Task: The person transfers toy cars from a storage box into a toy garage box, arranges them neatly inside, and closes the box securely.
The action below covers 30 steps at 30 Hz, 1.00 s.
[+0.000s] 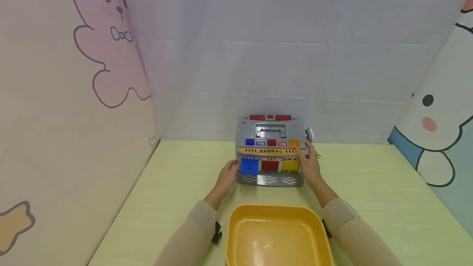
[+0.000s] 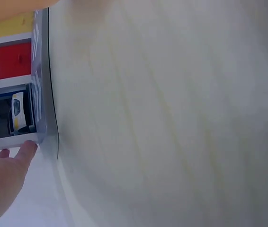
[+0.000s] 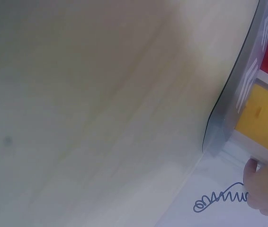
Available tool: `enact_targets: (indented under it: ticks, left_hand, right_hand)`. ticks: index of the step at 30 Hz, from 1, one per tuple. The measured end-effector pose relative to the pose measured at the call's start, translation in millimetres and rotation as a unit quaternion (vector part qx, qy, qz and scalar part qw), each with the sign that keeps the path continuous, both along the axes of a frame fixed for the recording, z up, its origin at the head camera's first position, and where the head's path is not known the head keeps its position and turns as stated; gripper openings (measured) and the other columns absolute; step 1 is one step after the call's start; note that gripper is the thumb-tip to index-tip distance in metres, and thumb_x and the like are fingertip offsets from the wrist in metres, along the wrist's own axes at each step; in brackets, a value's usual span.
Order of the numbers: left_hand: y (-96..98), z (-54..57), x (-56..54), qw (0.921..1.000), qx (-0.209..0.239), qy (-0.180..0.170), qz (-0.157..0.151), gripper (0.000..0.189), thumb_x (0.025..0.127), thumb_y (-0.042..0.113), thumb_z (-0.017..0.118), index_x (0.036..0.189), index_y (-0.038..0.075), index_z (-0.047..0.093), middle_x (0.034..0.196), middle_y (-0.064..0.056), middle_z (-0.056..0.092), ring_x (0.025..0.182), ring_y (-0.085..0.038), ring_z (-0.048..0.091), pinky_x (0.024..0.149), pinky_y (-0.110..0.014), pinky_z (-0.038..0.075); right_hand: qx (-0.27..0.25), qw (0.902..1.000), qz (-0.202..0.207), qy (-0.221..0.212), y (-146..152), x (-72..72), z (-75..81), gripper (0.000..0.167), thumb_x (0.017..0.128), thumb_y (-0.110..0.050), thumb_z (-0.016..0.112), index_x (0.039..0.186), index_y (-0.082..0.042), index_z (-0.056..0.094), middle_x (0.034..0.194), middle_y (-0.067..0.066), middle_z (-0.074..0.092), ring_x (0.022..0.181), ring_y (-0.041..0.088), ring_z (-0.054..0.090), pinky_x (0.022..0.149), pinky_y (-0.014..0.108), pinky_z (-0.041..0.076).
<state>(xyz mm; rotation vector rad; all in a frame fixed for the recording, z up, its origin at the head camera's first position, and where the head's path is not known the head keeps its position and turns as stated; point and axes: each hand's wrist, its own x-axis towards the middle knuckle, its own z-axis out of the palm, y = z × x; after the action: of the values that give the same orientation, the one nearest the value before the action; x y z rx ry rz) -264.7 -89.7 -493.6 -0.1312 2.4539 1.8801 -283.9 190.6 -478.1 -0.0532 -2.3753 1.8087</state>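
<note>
A grey toy emergency station (image 1: 271, 133) stands at the back of the table against the wall. Its front has a blue door (image 1: 249, 166), a red door (image 1: 270, 165) and a yellow door (image 1: 290, 165). In the left wrist view the end bay is open, and a small dark toy with a white-and-yellow face (image 2: 18, 112) sits inside. My left hand (image 1: 227, 175) holds the station's left side, fingertips at the front edge. My right hand (image 1: 309, 162) grips the right side, thumb in front and fingers up along the edge.
A yellow tray (image 1: 273, 208) lies in front of the station, between the forearms. At the station's right side is a white handset-like part (image 1: 310, 134); a coiled cord (image 3: 219, 196) hangs there. A white wall (image 1: 221, 73) rises behind, with printed panels left and right.
</note>
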Motion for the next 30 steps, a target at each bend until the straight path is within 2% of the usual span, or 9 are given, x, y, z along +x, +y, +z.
enact_targets:
  ticks: [3, 8, 11, 15, 22, 30]
  left_hand:
    - [-0.6, 0.9, 1.6, 0.9996, 0.022, 0.001, -0.014, 0.055, 0.101, 0.036, 0.045, 0.140, -0.003, 0.046, 0.136, -0.022, 0.052, 0.121, -0.036, 0.052, 0.101, -0.047, 0.044]
    - [-1.8, 0.2, 1.9, 0.9994, 0.000, 0.001, -0.034, 0.062, 0.099, 0.041, 0.053, 0.145, 0.001, 0.041, 0.142, -0.019, 0.047, 0.129, -0.036, 0.045, 0.104, -0.051, 0.039]
    - [-2.2, -0.2, 0.1, 0.9990, -0.005, 0.006, -0.043, 0.063, 0.098, 0.038, 0.058, 0.145, 0.001, 0.039, 0.143, -0.019, 0.046, 0.130, -0.036, 0.043, 0.105, -0.051, 0.038]
    - [-2.3, 0.4, -3.2, 0.9989, 0.002, 0.013, -0.045, 0.062, 0.096, 0.031, 0.062, 0.145, 0.000, 0.039, 0.144, -0.021, 0.045, 0.132, -0.037, 0.042, 0.107, -0.051, 0.037]
    - [-1.6, -1.4, -8.8, 0.9992, -0.005, 0.005, -0.039, 0.068, 0.091, 0.030, 0.070, 0.145, 0.003, 0.039, 0.144, -0.020, 0.045, 0.130, -0.037, 0.044, 0.104, -0.051, 0.039]
    - [-0.2, -2.3, -11.8, 0.9991, 0.003, 0.016, -0.040, 0.066, 0.090, 0.021, 0.072, 0.143, 0.000, 0.039, 0.142, -0.023, 0.045, 0.128, -0.039, 0.045, 0.105, -0.050, 0.039]
  right_hand:
    - [0.004, 1.0000, -0.004, -0.001, 1, -0.8, -0.4, 0.058, 0.103, -0.043, 0.044, 0.151, -0.016, 0.027, 0.132, 0.018, 0.030, 0.088, 0.021, 0.037, 0.070, 0.031, 0.038]
    - [0.008, 0.9999, -0.009, -0.003, 1, -2.0, -1.1, 0.057, 0.102, -0.044, 0.045, 0.150, -0.016, 0.029, 0.130, 0.018, 0.030, 0.085, 0.021, 0.037, 0.068, 0.031, 0.038]
    - [0.008, 0.9999, -0.009, -0.004, 1, -2.3, -1.5, 0.057, 0.102, -0.044, 0.045, 0.150, -0.016, 0.029, 0.129, 0.018, 0.031, 0.086, 0.021, 0.037, 0.068, 0.031, 0.038]
    - [0.006, 0.9999, -0.009, -0.002, 1, -2.2, -1.6, 0.057, 0.103, -0.043, 0.045, 0.150, -0.015, 0.029, 0.127, 0.017, 0.031, 0.086, 0.021, 0.037, 0.067, 0.030, 0.037]
    - [0.002, 1.0000, -0.006, -0.002, 0, -1.2, -1.1, 0.057, 0.103, -0.043, 0.044, 0.150, -0.016, 0.028, 0.126, 0.017, 0.032, 0.088, 0.021, 0.037, 0.070, 0.031, 0.037]
    - [0.002, 1.0000, -0.003, -0.006, 0, -0.8, -1.5, 0.057, 0.103, -0.042, 0.044, 0.151, -0.016, 0.027, 0.127, 0.017, 0.031, 0.090, 0.021, 0.037, 0.071, 0.031, 0.037]
